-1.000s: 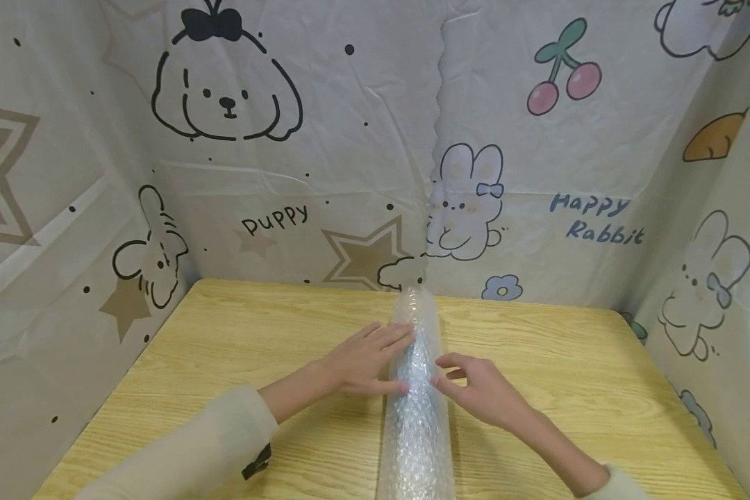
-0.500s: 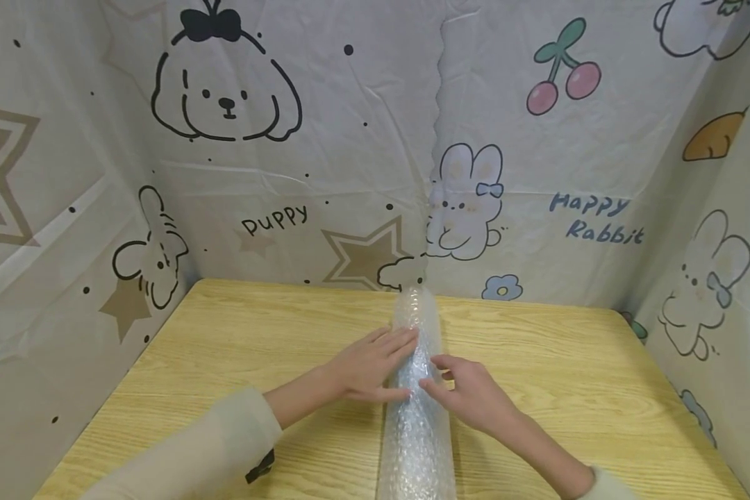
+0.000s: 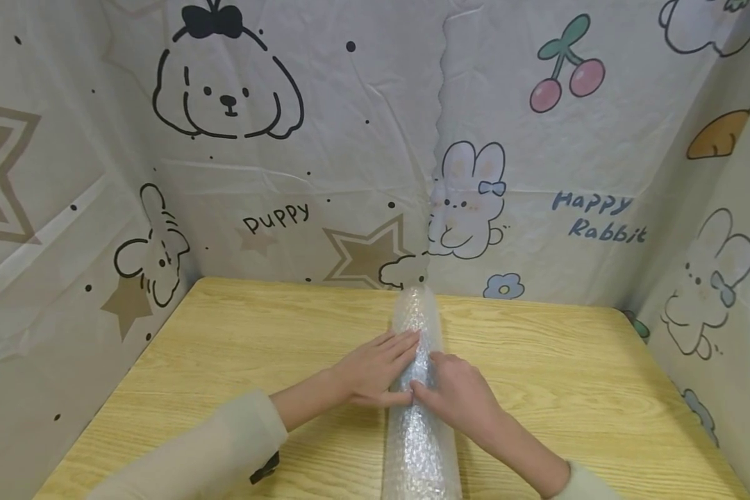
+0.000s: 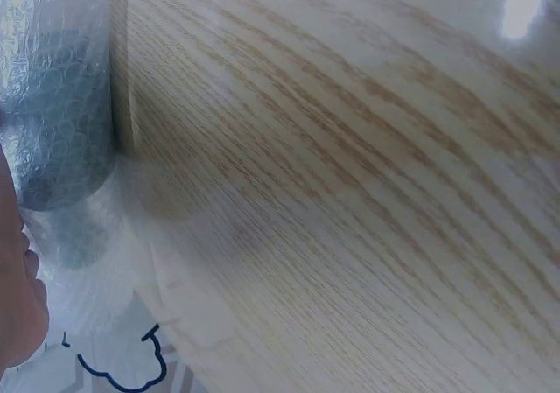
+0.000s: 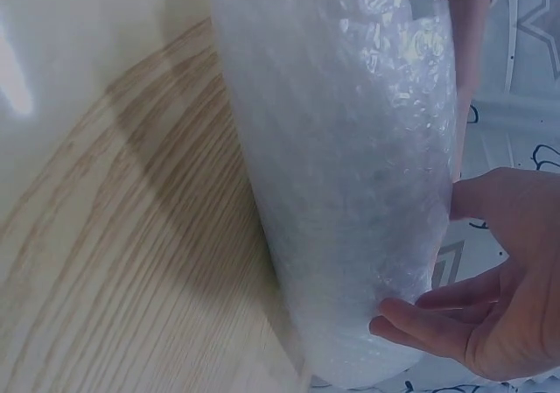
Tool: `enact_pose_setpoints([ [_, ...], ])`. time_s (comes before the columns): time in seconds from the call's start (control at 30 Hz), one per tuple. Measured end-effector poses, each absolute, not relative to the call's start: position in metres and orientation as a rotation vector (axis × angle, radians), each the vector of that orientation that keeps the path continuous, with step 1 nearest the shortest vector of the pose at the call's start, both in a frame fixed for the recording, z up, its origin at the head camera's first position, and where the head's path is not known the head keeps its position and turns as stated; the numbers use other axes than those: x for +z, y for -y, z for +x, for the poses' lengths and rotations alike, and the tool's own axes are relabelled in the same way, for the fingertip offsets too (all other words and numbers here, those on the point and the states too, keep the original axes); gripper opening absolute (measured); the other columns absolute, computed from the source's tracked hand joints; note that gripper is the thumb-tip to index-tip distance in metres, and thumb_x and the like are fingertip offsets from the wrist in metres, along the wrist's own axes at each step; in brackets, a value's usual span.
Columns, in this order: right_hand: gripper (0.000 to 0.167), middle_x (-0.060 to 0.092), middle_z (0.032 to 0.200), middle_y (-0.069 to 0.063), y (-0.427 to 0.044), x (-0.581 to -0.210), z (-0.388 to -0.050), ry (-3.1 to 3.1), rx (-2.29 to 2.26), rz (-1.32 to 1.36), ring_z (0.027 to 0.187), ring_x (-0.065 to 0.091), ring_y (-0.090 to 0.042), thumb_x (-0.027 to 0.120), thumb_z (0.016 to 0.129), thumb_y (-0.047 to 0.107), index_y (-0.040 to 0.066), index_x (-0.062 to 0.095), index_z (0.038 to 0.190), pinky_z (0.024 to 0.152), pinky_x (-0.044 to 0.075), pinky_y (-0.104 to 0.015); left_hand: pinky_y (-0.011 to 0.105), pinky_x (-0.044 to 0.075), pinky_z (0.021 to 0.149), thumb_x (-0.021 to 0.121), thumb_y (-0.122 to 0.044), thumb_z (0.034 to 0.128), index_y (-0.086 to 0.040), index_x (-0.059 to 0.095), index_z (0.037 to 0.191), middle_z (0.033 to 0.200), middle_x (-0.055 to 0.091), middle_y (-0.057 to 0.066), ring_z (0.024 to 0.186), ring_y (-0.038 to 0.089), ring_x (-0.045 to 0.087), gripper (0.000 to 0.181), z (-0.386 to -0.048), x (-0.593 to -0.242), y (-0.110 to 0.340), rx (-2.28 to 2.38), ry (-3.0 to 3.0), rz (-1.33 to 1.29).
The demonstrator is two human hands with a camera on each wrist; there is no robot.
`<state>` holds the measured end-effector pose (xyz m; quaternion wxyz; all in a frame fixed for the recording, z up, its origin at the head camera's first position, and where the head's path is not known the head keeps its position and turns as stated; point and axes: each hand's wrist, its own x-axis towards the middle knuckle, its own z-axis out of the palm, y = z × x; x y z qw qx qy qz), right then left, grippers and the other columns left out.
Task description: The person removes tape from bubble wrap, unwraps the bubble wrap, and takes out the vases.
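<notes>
A long roll of clear bubble wrap [image 3: 421, 448] lies lengthwise on the table, running from the near edge to the back. Through its layers, the left wrist view shows a dark grey-green cylinder [image 4: 66, 122]. My left hand [image 3: 376, 367] rests flat on the roll's left side and top, its fingers extended together and the thumb apart. On the right side my right hand [image 3: 465, 397] holds the roll, its thumb on top. In the right wrist view the bent fingers [image 5: 429, 327] touch the wrap's side. The left palm's underside is hidden.
The wood-grain table [image 3: 256, 333] extends on both sides of the roll. A printed cloth curtain [image 3: 325, 139] with dogs, rabbits and stars surrounds it at the back and sides. A small black strap end [image 3: 265, 469] shows by the left sleeve.
My right hand has moved left from beside the roll onto it, and its fingers have bent in. The left hand has slid slightly right and nearer.
</notes>
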<state>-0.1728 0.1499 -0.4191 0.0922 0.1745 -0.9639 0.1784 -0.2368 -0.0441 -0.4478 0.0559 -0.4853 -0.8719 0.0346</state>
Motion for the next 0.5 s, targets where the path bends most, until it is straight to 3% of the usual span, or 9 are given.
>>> enact_pose_setpoints([
  [0.1, 0.044, 0.067, 0.078, -0.012, -0.1484, -0.4183, -0.1746, 2.855, 0.518, 0.514, 0.059, 0.058, -0.018, 0.074, 0.085, 0.024, -0.011, 0.066, 0.111, 0.053, 0.054, -0.034, 0.039, 0.014, 0.122, 0.035, -0.065, 0.0983, 0.0, 0.025, 0.156, 0.164, 0.015, 0.015, 0.151, 0.025, 0.012, 0.088, -0.2375, -0.4482, 0.0438, 0.112, 2.652, -1.464],
  [0.2, 0.032, 0.057, 0.065, -0.002, -0.1476, -0.4177, -0.1755, 2.85, 0.514, 0.518, 0.05, 0.046, -0.011, 0.069, 0.084, 0.016, -0.009, 0.067, 0.105, 0.043, 0.043, -0.027, 0.039, 0.014, 0.122, 0.035, -0.065, 0.0982, 0.0, 0.025, 0.156, 0.164, 0.015, 0.015, 0.151, 0.025, 0.013, 0.088, -0.2376, -0.4489, 0.0438, 0.108, 2.653, -1.464],
  [0.33, 0.012, 0.047, 0.058, 0.004, -0.1474, -0.4179, -0.1759, 2.824, 0.488, 0.541, 0.047, 0.04, -0.009, 0.066, 0.083, 0.01, -0.001, 0.068, 0.087, 0.04, 0.036, -0.024, 0.038, 0.013, 0.122, 0.036, -0.065, 0.0982, 0.001, 0.024, 0.156, 0.164, 0.015, 0.015, 0.151, 0.025, 0.013, 0.089, -0.2363, -0.4489, 0.044, 0.094, 2.652, -1.469],
  [0.5, 0.012, 0.052, 0.058, 0.002, -0.1485, -0.4205, -0.1771, 2.777, 0.464, 0.576, 0.046, 0.039, -0.007, 0.065, 0.081, 0.007, -0.002, 0.072, 0.087, 0.039, 0.036, -0.022, 0.036, 0.013, 0.122, 0.037, -0.065, 0.0979, 0.0, 0.022, 0.157, 0.165, 0.013, 0.015, 0.151, 0.025, 0.012, 0.09, -0.2346, -0.4504, 0.0436, 0.053, 2.658, -1.465],
])
